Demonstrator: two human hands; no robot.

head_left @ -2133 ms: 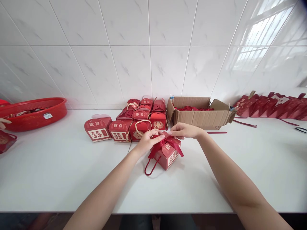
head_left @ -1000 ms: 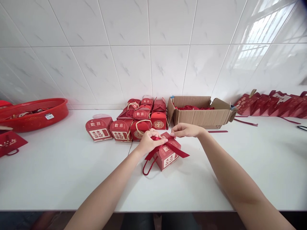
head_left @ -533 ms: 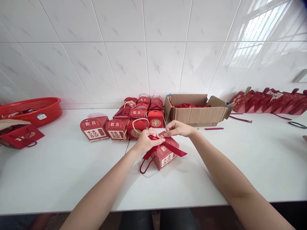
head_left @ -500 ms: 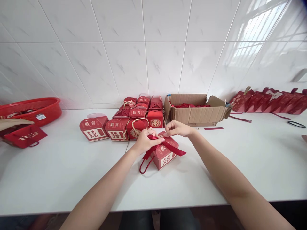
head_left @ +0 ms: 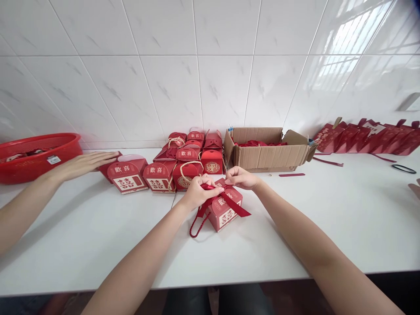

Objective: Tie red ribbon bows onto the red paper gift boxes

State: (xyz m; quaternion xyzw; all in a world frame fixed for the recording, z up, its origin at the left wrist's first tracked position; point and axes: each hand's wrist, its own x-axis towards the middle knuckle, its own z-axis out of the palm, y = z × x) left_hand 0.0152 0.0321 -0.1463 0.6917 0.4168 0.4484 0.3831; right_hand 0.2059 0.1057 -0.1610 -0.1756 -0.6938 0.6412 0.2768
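In front of me on the white table stands a red gift box (head_left: 220, 217) with printed characters. A dark red satin ribbon (head_left: 233, 204) is looped at its top, one tail hanging over the front right. My left hand (head_left: 204, 191) is closed on the ribbon at the left side of the bow. My right hand (head_left: 242, 178) pinches the ribbon at the right of the box top. Fingers partly hide the knot. A twisted red cord handle (head_left: 198, 226) lies at the box's left side.
Several red gift boxes (head_left: 159, 177) stand behind. An open cardboard box (head_left: 265, 158) holds red ribbon. A red basket (head_left: 70, 146) is far left, with another person's hand (head_left: 83, 162) beside it. Red bags (head_left: 367, 138) line the back right; a black loop (head_left: 404, 169) lies near them.
The other person's hand has moved right from the basket area to the boxes, and the red bag there has moved with it. My hands stay on the ribbon, shifting only slightly.
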